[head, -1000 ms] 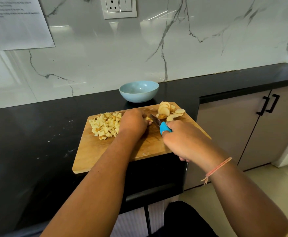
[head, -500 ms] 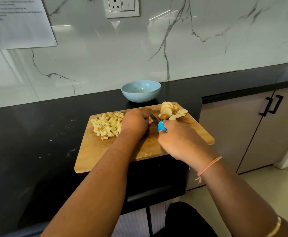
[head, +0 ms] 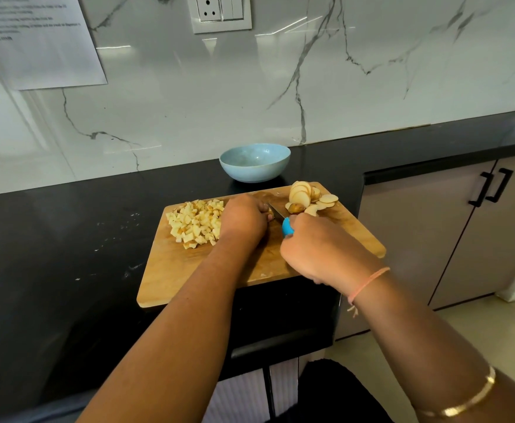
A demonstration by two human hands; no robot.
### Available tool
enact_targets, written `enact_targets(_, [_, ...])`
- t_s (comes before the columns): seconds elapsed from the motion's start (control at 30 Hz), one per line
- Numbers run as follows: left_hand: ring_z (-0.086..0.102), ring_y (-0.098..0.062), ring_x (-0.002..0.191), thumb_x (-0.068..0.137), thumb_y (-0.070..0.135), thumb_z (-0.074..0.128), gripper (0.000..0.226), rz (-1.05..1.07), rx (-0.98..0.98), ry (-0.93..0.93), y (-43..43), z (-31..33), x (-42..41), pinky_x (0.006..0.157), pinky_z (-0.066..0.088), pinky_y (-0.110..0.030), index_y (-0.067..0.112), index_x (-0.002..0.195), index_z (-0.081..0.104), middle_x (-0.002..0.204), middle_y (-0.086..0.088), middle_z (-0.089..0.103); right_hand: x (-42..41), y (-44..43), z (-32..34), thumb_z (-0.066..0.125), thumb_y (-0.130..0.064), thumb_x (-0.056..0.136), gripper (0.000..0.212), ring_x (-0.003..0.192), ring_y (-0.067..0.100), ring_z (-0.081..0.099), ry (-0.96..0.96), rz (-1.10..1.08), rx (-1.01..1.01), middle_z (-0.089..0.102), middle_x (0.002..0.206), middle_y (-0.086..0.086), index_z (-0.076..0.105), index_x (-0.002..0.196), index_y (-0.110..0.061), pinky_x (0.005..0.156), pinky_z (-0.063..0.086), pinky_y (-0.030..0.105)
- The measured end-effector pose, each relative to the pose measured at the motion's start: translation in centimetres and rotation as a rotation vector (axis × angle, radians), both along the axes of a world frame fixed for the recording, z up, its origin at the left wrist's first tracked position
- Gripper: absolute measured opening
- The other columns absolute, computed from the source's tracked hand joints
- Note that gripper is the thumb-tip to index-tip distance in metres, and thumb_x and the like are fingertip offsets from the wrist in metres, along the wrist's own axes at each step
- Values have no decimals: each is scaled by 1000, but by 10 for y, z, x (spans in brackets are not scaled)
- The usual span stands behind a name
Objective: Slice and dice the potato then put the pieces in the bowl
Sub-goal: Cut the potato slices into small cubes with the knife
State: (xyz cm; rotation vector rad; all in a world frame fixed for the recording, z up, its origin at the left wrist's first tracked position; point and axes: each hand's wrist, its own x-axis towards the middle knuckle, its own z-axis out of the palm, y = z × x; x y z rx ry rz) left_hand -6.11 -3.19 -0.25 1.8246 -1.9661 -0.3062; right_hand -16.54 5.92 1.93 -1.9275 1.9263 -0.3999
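Two potato heaps, pale dice (head: 196,224) and round slices (head: 303,195); right fingers (head: 296,221) grip the knife (head: 286,228), left fingers (head: 261,209) curl, hold unclear.

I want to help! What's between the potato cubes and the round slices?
The left hand and the knife, shown in the head view.

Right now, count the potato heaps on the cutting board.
2: diced cubes at the left of the cutting board, round slices at its far right corner. The left hand may hide more pieces.

Home kitchen: black countertop (head: 67,239), marble backsplash (head: 372,87), cabinets (head: 418,239).
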Motion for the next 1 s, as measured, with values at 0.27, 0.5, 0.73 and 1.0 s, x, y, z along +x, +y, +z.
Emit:
enact_targets(0.27, [55, -13, 90, 93, 20, 60, 22, 8, -51, 103, 0, -6, 2, 81, 41, -21, 9, 108, 71, 112, -7, 69, -17, 27, 8, 41, -19, 92, 38, 69, 16, 53, -3, -8, -3, 48, 82, 0, 47, 130, -18, 66, 47, 32])
enact_targets(0.5, [59, -17, 100, 88, 17, 65, 40, 29, -49, 144, -3, -8, 7, 80, 49, -23, 13, 127, 55, 115, -4, 64, -14, 20, -4, 34, -29, 99, 44, 92, 17, 54, -58, -29, -149, 53, 100, -2, 36, 143, -24, 77, 49, 32])
enact_targets(0.73, [60, -17, 91, 82, 12, 69, 63, 45, -66, 221, -1, -10, 6, 74, 52, -26, 14, 136, 35, 104, -6, 63, -6, 10, -15, 32, -29, 99, 51, 85, 16, 54, -73, -5, -96, 51, 89, -4, 24, 149, -28, 63, 39, 27])
enact_targets(1.0, [54, -14, 88, 83, 9, 68, 58, 12, -79, 219, 0, -9, 5, 69, 42, -24, 11, 131, 36, 107, -8, 63, 9, -15, -4, 41, -26, 93, 42, 67, 16, 51, -111, -41, -14, 48, 77, -2, 43, 133, -18, 69, 50, 34])
